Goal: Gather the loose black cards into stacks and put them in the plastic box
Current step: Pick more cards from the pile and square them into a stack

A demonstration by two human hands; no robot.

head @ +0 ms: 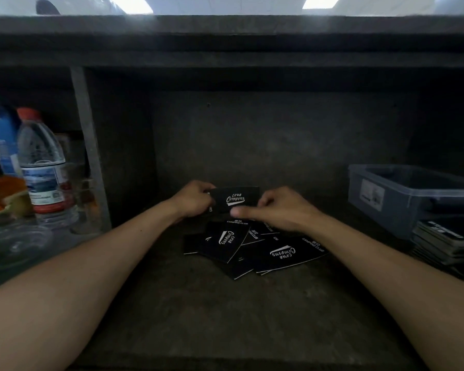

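Left hand [196, 198]: fingers curled round the left end of a black card [236, 200], held on edge, face towards me. Right hand [281, 210]: fingers curled at the card's right end, thumb along its lower edge; thumb blurred. I cannot tell whether it is one card or several.

Card: flat, matte black rectangle, white script "Camping".

Pile [252, 247]: loose black cards just below my hands, overlapping at odd angles, pale edges showing. Same script; "CAMPING CLUB" is readable on two.

Box [413, 194]: translucent grey plastic, rectangular, lidless, far right, white label unreadable. A stack [445, 242] of cards lies against its near side.

Shelf [225, 317]: dull, dark, rough and mottled, in a dim recess. A grey divider [89, 145] stands on the left; beyond it, a clear bottle [43, 167] with a red cap.
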